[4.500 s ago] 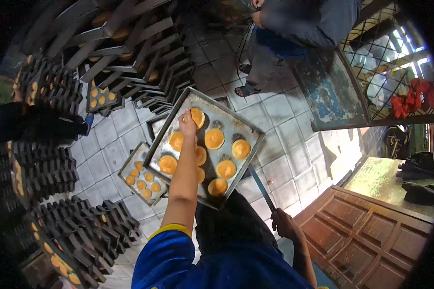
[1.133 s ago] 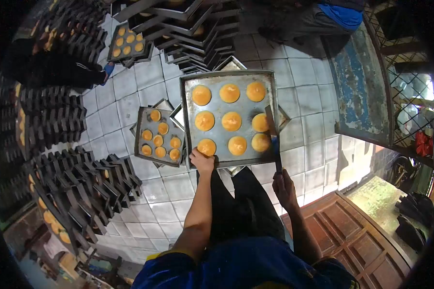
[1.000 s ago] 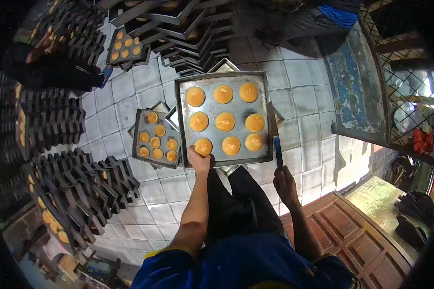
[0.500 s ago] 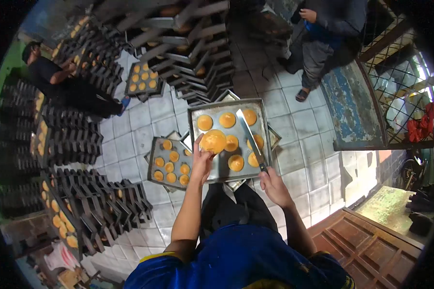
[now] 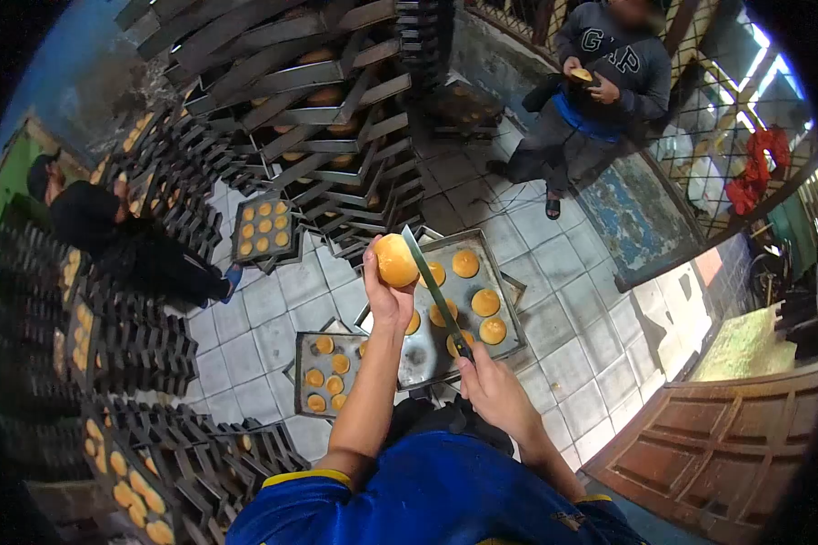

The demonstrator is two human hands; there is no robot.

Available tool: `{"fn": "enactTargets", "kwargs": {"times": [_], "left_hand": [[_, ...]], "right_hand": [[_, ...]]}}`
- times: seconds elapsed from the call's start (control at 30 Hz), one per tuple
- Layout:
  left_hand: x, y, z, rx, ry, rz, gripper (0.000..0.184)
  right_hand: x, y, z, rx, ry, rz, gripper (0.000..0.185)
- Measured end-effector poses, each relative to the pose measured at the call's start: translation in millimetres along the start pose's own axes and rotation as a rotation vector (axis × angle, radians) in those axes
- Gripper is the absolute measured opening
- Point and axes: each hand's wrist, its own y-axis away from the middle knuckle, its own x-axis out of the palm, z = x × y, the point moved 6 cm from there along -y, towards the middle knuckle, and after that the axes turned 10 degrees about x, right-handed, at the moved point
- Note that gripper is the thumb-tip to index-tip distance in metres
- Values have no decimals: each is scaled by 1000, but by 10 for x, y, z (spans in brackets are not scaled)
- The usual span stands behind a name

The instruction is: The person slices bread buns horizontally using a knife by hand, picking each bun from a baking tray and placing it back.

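My left hand (image 5: 388, 302) holds a round golden bun (image 5: 396, 260) up from below, fingers curled around its side. My right hand (image 5: 500, 391) is closed on the black handle of a long bread knife (image 5: 434, 289). Its blade points up and away, with the tip close beside the bun's right edge; I cannot tell whether they touch. Beneath both hands lies a metal baking tray (image 5: 511, 300) with several buns, among them one bun (image 5: 464, 263) near the far edge. The blade and my hands hide part of the tray.
A second tray of buns (image 5: 304, 374) sits lower left on the tiled floor (image 5: 563, 313), another tray (image 5: 244, 256) farther off. Tall tray stacks (image 5: 336, 109) stand ahead and leftward. One person (image 5: 91, 213) is at the left racks; another person (image 5: 613, 54) at upper right holds a bun.
My left hand has raised the bun away from the tray. The knife has moved left, its tip now by the bun. The view has shifted, and the person at upper right shows more fully.
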Motion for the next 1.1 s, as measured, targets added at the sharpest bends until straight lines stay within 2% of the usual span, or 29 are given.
{"fn": "enactTargets", "kwargs": {"times": [0.17, 0.43, 0.63, 0.7, 0.83, 1.1], "left_hand": [[-59, -20, -28, -9, -59, 29, 36], [-101, -32, -79, -37, -30, 69, 33], [-91, 4, -116, -95, 1, 90, 43], [-144, -7, -42, -209, 71, 119, 54], [-76, 9, -58, -247, -2, 138, 52], [-232, -102, 12, -96, 41, -59, 43]], "right_hand": [[110, 216, 112, -8, 152, -133, 27], [90, 405, 343, -2, 162, -163, 24], [94, 396, 299, 15, 157, -176, 24], [62, 382, 289, 15, 173, -189, 25], [14, 360, 267, 19, 60, -131, 27], [147, 360, 279, 17, 26, -68, 29]]}}
